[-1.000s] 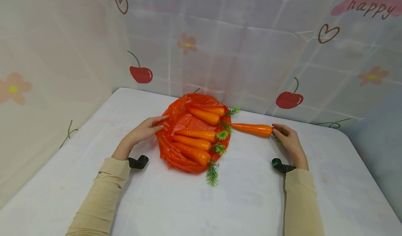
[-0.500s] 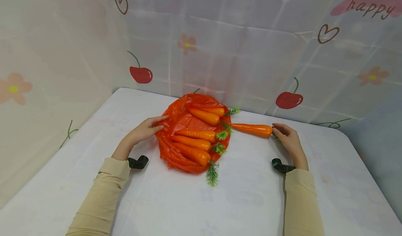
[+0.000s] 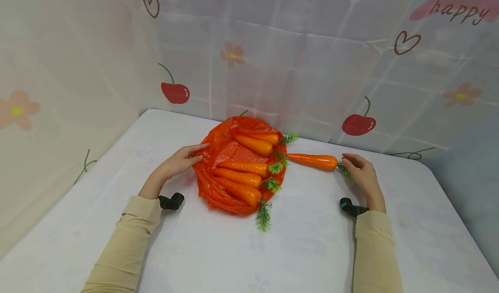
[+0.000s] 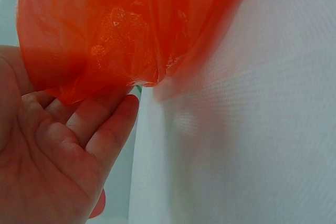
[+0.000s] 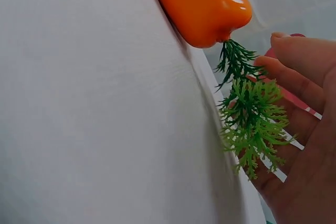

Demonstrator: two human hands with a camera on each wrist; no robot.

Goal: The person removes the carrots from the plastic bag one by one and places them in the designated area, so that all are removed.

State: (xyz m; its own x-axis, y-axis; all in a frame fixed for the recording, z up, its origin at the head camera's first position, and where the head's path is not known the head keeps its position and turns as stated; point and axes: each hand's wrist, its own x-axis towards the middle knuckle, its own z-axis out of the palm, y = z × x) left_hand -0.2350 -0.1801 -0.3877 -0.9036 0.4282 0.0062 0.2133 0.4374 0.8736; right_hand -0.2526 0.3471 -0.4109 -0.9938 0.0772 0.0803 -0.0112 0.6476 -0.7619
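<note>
My left hand (image 3: 178,161) touches the left rim of a red plastic bag (image 3: 204,182), fingers fairly straight. In the left wrist view, the bag's thin film (image 4: 118,35) covers the fingertips. Several orange carrots (image 3: 238,178) lie in the bag's wide mouth, their green tops pointing right. One more carrot (image 3: 313,161) lies on the table to the right, its thin tip at the bag's edge. Beside its leafy top (image 5: 254,114) is my right hand (image 3: 362,176), fingers relaxed and slightly bent, holding nothing. Whether a finger brushes the leaves I cannot tell.
The table (image 3: 296,249) has a white cloth over it. A printed curtain (image 3: 296,67) hangs right behind its back edge, close to the bag. Black wrist devices (image 3: 171,201) sit on both wrists.
My right hand has let go of the single carrot's top and drawn slightly right, uncovering the leaves. The left hand, the bag and the carrots in it look unmoved.
</note>
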